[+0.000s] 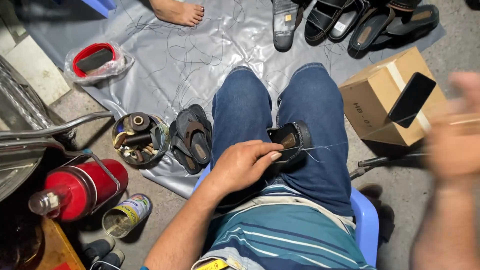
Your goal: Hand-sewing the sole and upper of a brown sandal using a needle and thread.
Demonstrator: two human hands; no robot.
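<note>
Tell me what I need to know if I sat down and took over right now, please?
Left hand: pressing a dark sandal onto the lap, between the knees.
Right hand: raised out to the right, blurred; a thread runs from the sandal toward it. What it grips cannot be told.
Nearby: a pair of sandals and a tin of bits on the grey sheet; more sandals at the top.
Done: some stitching seems in. Left: cannot tell how much.

The left hand (pixel 245 165) presses a dark sandal (pixel 290 142) against the lap, fingers on its edge. A thin thread (pixel 325 147) runs from it toward the blurred right hand (pixel 457 132), raised beside a cardboard box (pixel 372 95) with a black phone (pixel 411 99) on it.
</note>
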